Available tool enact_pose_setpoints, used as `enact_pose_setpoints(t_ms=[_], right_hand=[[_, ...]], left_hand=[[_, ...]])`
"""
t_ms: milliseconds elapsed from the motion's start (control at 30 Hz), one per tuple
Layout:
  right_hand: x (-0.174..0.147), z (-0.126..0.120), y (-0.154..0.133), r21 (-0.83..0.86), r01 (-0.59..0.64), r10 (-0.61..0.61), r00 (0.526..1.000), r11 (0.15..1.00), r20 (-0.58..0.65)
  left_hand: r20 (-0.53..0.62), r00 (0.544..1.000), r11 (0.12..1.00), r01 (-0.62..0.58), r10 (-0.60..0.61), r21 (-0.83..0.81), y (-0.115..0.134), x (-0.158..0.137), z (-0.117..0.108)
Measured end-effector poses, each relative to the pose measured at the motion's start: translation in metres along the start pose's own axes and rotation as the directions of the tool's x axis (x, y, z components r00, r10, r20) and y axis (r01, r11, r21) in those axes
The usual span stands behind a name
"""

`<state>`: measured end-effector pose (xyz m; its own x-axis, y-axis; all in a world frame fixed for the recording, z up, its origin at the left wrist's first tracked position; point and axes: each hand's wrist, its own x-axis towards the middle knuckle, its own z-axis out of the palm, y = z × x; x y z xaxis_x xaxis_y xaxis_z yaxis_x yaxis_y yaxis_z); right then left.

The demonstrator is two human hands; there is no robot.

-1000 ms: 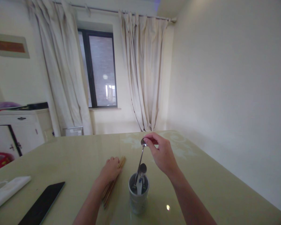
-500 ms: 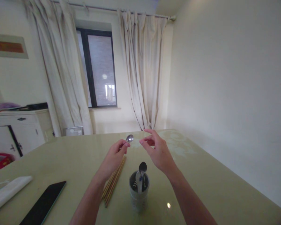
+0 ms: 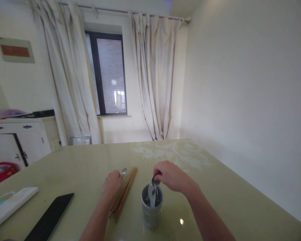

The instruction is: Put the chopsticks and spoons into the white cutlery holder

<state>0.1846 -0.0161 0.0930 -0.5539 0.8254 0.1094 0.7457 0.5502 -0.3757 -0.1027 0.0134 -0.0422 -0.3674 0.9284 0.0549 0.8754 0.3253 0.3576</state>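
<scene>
A shiny metal spoon pokes out of my left hand, whose fingers are closed on it low over the table. Just right of that hand lies a bundle of wooden chopsticks. My right hand pinches the bowl of a dark metal spoon at the mouth of a grey cylindrical holder. The lower part of this spoon is hidden in the holder. A white ceramic spoon with a blue mark leans inside the same holder.
On the left of the glossy table lie a black flat tablet-like slab and a long white object. A white cabinet and a red basket stand beyond the left edge. A wall borders the right side.
My left hand has moved down and left with the metal spoon, beside the chopsticks. My right hand, open before, has come down to the holder and taken hold of the dark spoon.
</scene>
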Motion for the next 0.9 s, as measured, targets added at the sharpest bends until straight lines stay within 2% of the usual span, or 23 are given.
enact_pose_setpoints(t_ms=[133, 233, 333, 400, 433, 467, 500, 533, 600, 633, 667, 733, 833, 900], right_hand=[[-0.01, -0.015, -0.003, 0.071, 0.091, -0.08, 0.985, 0.993, -0.155], [-0.02, -0.03, -0.006, 0.181, 0.191, -0.125, 0.938, 0.965, -0.322], [-0.025, -0.04, -0.011, 0.25, 0.259, -0.108, 0.863, 0.933, -0.493], [-0.023, -0.039, -0.016, 0.264, 0.288, -0.096, 0.822, 0.921, -0.562], [-0.021, -0.037, -0.018, 0.267, 0.298, -0.091, 0.805, 0.917, -0.586], [-0.018, -0.033, -0.021, 0.269, 0.305, -0.085, 0.79, 0.914, -0.607], [-0.015, -0.029, -0.023, 0.271, 0.311, -0.079, 0.776, 0.911, -0.626], [-0.011, -0.024, -0.025, 0.274, 0.318, -0.075, 0.765, 0.908, -0.64], [-0.006, -0.017, -0.027, 0.287, 0.331, -0.073, 0.759, 0.899, -0.646], [-0.004, -0.015, -0.027, 0.304, 0.327, -0.063, 0.766, 0.895, -0.64], [-0.003, -0.014, -0.026, 0.323, 0.312, -0.043, 0.775, 0.893, -0.63], [-0.003, -0.015, -0.022, 0.345, 0.249, 0.014, 0.792, 0.905, -0.61], [-0.006, -0.017, -0.018, 0.259, 0.121, 0.041, 0.838, 0.958, -0.544], [-0.007, -0.015, -0.016, 0.144, 0.049, 0.015, 0.91, 0.988, -0.415]], left_hand=[[-0.023, 1.0, 0.999, -0.022, 0.022, -0.033, 0.002, -0.004, 0.001], [-0.039, 0.999, 0.997, -0.032, 0.029, -0.072, 0.006, -0.004, -0.007], [-0.074, 0.994, 0.988, -0.088, 0.079, -0.127, 0.021, -0.006, -0.032], [-0.111, 0.979, 0.956, -0.193, 0.172, -0.22, 0.041, -0.015, -0.056], [-0.137, 0.961, 0.917, -0.273, 0.242, -0.292, 0.054, -0.023, -0.068], [-0.19, 0.924, 0.785, -0.383, 0.332, -0.487, 0.068, -0.033, -0.079], [-0.229, 0.886, 0.616, -0.448, 0.403, -0.648, 0.082, -0.043, -0.089], [-0.226, 0.848, 0.478, -0.468, 0.48, -0.743, 0.095, -0.054, -0.096], [-0.192, 0.781, 0.37, -0.477, 0.594, -0.797, 0.114, -0.07, -0.103], [-0.184, 0.768, 0.37, -0.486, 0.614, -0.792, 0.117, -0.073, -0.104], [-0.186, 0.773, 0.395, -0.496, 0.607, -0.773, 0.117, -0.073, -0.103], [-0.192, 0.822, 0.494, -0.491, 0.537, -0.717, 0.106, -0.061, -0.097], [-0.088, 0.921, 0.756, -0.363, 0.379, -0.545, 0.072, -0.029, -0.08], [0.014, 0.975, 0.931, -0.206, 0.221, -0.3, 0.047, -0.01, -0.065]])
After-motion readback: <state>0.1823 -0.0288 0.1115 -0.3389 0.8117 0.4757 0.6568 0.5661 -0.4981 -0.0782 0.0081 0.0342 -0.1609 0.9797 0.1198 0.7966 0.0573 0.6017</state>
